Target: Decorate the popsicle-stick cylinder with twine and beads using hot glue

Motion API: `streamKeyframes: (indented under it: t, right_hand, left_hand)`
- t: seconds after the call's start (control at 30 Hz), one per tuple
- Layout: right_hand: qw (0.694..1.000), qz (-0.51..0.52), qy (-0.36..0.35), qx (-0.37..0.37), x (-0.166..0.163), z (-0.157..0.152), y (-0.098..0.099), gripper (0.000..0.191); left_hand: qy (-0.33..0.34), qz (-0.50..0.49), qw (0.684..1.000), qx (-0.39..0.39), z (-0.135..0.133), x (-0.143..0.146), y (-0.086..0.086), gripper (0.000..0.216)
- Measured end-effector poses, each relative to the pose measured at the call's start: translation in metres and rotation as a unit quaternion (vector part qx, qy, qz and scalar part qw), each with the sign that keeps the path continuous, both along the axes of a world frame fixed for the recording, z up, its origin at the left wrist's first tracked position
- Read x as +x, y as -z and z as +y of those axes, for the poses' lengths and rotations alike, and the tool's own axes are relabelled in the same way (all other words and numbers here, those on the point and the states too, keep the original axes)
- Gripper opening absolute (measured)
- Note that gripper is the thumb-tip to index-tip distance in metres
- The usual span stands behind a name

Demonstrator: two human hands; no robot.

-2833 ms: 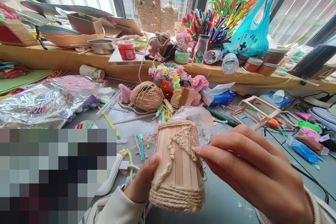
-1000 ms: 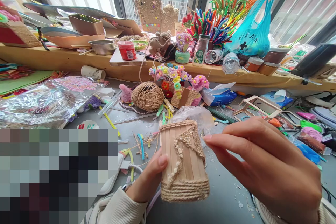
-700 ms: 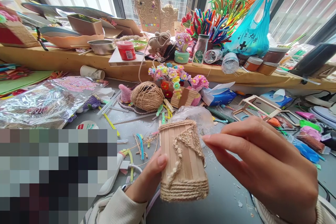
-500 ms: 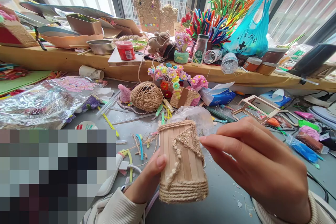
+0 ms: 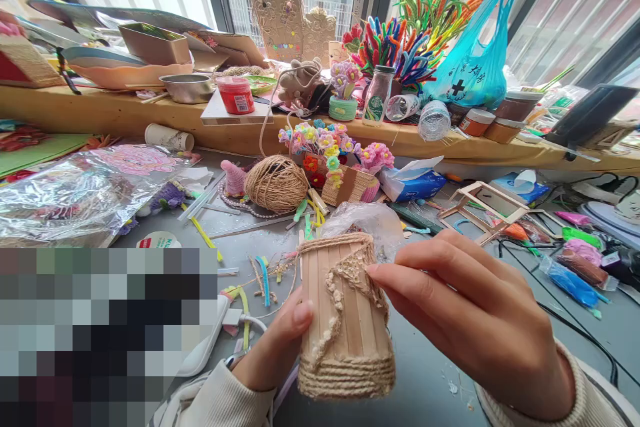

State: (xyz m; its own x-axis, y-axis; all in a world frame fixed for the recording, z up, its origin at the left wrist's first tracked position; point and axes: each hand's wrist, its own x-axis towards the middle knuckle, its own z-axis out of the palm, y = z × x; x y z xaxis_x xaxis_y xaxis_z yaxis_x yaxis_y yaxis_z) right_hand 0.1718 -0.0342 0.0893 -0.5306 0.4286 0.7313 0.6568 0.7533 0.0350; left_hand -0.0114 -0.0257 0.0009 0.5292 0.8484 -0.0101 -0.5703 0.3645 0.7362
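Observation:
Upright above the desk is a holder [image 5: 357, 327] made of wooden craft sticks, with twine wound in several rows round its base and one strand along its top rim. A braided strip of twine and a textured triangular patch [image 5: 356, 267] decorate its front. My left hand [image 5: 283, 330] grips the holder from the left, thumb on its side and the other fingers hidden behind. At the patch's right edge, the fingertips of my right hand [image 5: 460, 313] are pinched together, touching it. Whether something tiny sits in that pinch cannot be made out.
Behind the holder lie a ball of twine [image 5: 277, 183], crumpled clear plastic [image 5: 370, 223] and crocheted flowers [image 5: 327, 143]. A tissue pack [image 5: 415, 180] and a wooden frame [image 5: 483, 210] are to the right. Along the ledge stand a glass bottle [image 5: 379, 97] and a blue bag [image 5: 473, 73].
My right hand has moved left, bringing its fingertips from beside the holder's edge onto the patch. My left hand keeps its grip on the holder. The view has shifted slightly.

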Motion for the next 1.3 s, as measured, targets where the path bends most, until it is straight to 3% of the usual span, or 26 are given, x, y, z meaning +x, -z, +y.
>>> streamKeyframes:
  t: [0.2,0.6,0.73,0.87,0.97,1.03,1.1,1.2,1.3]
  right_hand:
    - [1.0,-0.001,-0.002,-0.002,-0.001,0.001,0.001,0.015]
    - [1.0,-0.001,-0.016,-0.014,0.0,0.0,0.002,0.016]
    - [1.0,0.004,-0.008,-0.018,0.002,-0.002,0.0,0.017]
    - [1.0,0.005,0.015,-0.01,0.013,-0.008,-0.006,0.022]
    - [0.998,-0.003,0.061,0.004,0.025,-0.016,-0.004,0.021]
    - [0.997,-0.005,0.079,0.0,0.031,-0.022,0.005,0.02]
    - [0.998,-0.006,0.067,-0.014,0.034,-0.029,0.021,0.017]
    - [0.997,-0.026,0.01,-0.069,0.029,-0.036,0.054,0.011]
    - [0.995,-0.041,-0.003,-0.094,0.02,-0.036,0.086,0.012]
  left_hand:
    - [0.005,0.002,1.0,0.0,0.0,0.001,0.001,0.05]
    - [0.015,-0.011,1.0,0.022,0.002,0.001,0.006,0.027]
    - [0.005,-0.024,1.0,-0.011,0.001,0.001,0.006,0.026]
    - [-0.047,-0.009,0.997,-0.067,0.003,-0.002,0.002,0.031]
    - [-0.152,0.014,0.984,-0.094,0.009,-0.004,0.0,0.034]
    - [-0.238,0.019,0.966,-0.101,0.012,-0.003,-0.002,0.041]
    - [-0.273,0.015,0.957,-0.098,0.014,-0.001,-0.004,0.042]
    - [-0.273,0.001,0.959,-0.081,0.015,0.001,-0.006,0.038]
    - [-0.271,-0.003,0.96,-0.073,0.015,0.002,-0.006,0.032]
